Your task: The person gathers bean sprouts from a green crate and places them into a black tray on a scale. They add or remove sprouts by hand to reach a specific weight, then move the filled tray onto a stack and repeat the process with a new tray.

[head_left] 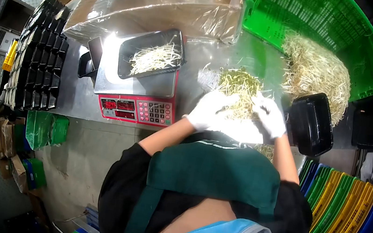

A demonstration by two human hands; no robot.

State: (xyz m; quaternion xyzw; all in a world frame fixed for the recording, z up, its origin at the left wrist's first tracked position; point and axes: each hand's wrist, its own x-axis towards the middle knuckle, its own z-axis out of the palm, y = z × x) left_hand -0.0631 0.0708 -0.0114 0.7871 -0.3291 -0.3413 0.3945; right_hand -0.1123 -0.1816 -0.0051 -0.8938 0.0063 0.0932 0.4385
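Note:
Both my hands wear white gloves and work at a bunch of bean sprouts with greenish heads, at the table's front edge. My left hand grips the bunch from its left side, the fingers partly hidden by the stems. On the other side my right hand has its thumb and fingers closed on some stems. A black tray holding pale sprouts rests tilted on the red and silver scale, left of my hands. Right of them are an upturned-looking black tray and a big heap of sprouts.
A large green crate lies behind the heap. Plastic-lined cardboard stands at the back. Stacked black trays line the left. Several coloured crates stand below the table at right. The steel table carries loose sprout bits.

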